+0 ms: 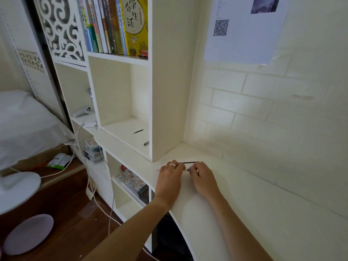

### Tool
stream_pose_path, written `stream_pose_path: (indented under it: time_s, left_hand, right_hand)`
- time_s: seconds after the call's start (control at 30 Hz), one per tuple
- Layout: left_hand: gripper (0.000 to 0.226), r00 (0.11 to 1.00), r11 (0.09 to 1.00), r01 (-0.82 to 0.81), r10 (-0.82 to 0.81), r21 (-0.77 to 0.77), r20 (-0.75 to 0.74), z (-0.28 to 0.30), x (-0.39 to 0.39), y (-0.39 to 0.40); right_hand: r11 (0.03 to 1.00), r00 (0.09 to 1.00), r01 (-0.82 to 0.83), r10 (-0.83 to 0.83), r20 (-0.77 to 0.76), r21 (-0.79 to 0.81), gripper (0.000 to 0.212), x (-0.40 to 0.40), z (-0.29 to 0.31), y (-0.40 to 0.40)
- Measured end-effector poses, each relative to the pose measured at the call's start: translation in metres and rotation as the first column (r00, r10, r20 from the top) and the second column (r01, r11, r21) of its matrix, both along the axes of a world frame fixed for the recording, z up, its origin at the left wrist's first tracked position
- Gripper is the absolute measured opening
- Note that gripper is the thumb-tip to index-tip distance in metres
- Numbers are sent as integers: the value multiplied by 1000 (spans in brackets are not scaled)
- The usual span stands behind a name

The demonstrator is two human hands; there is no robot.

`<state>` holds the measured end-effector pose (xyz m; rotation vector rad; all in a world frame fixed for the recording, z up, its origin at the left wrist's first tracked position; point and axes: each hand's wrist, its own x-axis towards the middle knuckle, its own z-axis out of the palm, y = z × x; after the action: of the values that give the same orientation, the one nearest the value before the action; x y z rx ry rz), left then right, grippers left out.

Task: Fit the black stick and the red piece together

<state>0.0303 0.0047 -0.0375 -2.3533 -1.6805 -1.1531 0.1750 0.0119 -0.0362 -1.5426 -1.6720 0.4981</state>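
Both hands lie close together on the white desk [235, 194], near the foot of the bookshelf. My left hand [170, 173], a ring on one finger, curls round a thin clear pen [185, 169] whose reddish tip [156, 170] pokes out to its left. My right hand [202, 176] pinches the pen's other end. Just behind the fingers, a thin black pen refill [187, 162] lies on the desk.
The white bookshelf [165, 91] holds books [116, 25] up top, and a black refill [138, 131] and a pen cap [146, 143] in an open cubby. A paper with a QR code [243, 29] hangs on the wall. Cables, a fan base [17, 191] and a bed [24, 125] are at left.
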Motion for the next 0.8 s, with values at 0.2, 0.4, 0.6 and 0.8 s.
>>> stream_pose_path:
  time_s: [0.2,0.4,0.6,0.8]
  left_hand:
    - [21,1000,1000,-5,6,-16,9,-1,0,1]
    - [22,1000,1000,1,-1,-9,10,0,0,-1]
    - [17,1000,1000,26,-26,-6,6,0,0,-1]
    - [19,1000,1000,-21,22,-11,4,2,0,-3]
  right_hand:
    - [1000,1000,5,-5,-7,0,21,-2,2,0]
    - [1000,999,20,-20,-29,-10,30,-2,2,-1]
    - [1000,1000,-18,18,12,1,28,1,0,1]
    - [999,999,-37,37,23,-25,27,-1,6,-4]
